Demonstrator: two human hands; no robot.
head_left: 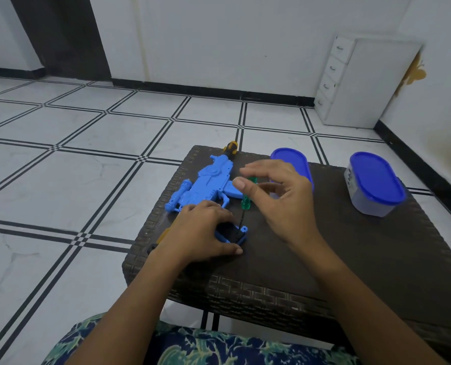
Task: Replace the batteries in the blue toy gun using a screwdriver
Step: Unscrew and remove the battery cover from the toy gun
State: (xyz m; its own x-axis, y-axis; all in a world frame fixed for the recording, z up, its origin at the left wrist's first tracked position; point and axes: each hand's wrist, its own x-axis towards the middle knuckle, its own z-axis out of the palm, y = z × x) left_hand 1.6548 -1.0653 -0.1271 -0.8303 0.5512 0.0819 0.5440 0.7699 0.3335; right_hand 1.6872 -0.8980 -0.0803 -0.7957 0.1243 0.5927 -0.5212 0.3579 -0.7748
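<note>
Here I am with the blue toy gun (pixel 208 183) lying flat on the surface (pixel 350 254), its barrel pointing away beyond my left hand (pixel 200 227). That left hand is clamped over the grip end, fingers draped across the top and the thumb along the near edge, pinning it down. My right hand (pixel 279 204) pinches the green handle of the screwdriver (pixel 245 202) between thumb and curled fingers, and the tool stands nearly upright between my two hands, its thin shaft running down to the blue grip piece just off my left fingertips. Whether the tip sits in a screw head, I can't tell from here. The gun looks like hollow moulded plastic, so I'd judge it light, stiff and apt to skate on this woven top. It wants holding down right beside the screw, on the broad grip, not on the thin trigger guard or scope. Past my right hand sit a blue-lidded tub (pixel 377 183) and another (pixel 292 162), well clear.
</note>
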